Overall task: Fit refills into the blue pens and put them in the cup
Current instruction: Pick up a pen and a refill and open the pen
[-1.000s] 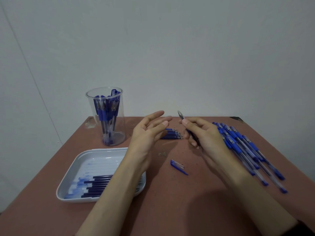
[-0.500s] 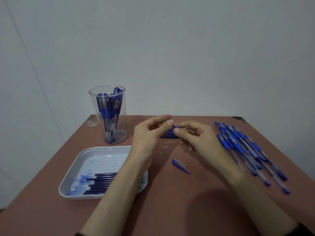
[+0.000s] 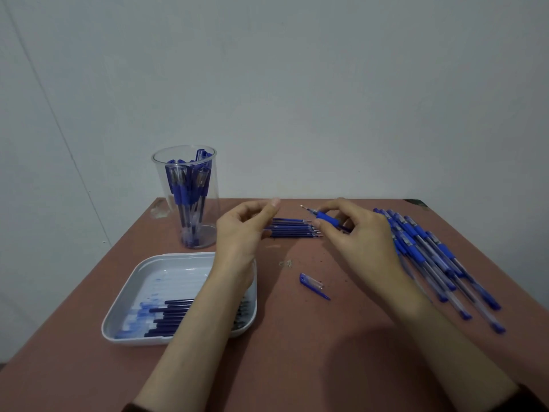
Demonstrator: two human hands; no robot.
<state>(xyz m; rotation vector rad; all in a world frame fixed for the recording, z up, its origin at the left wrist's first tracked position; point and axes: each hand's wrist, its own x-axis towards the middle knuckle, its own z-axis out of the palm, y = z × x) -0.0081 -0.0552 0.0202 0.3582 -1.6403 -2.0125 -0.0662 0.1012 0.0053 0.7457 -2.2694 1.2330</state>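
My right hand grips a blue pen by its rubber grip, its bare metal tip pointing up and left. My left hand hovers just left of that tip with curled fingers and holds nothing I can see. A row of loose refills lies on the table between and behind my hands. A pen cap lies in front of them. The clear cup at the back left holds several blue pens. Several more blue pens lie fanned out on the right.
A white tray with several dark refills sits at the front left, partly under my left forearm. The brown table stands against a pale wall, and its left edge runs close to the tray and cup.
My hands were pinched together over the refills; they have drawn apart, and the pen's blue grip and metal tip now show in my right hand.
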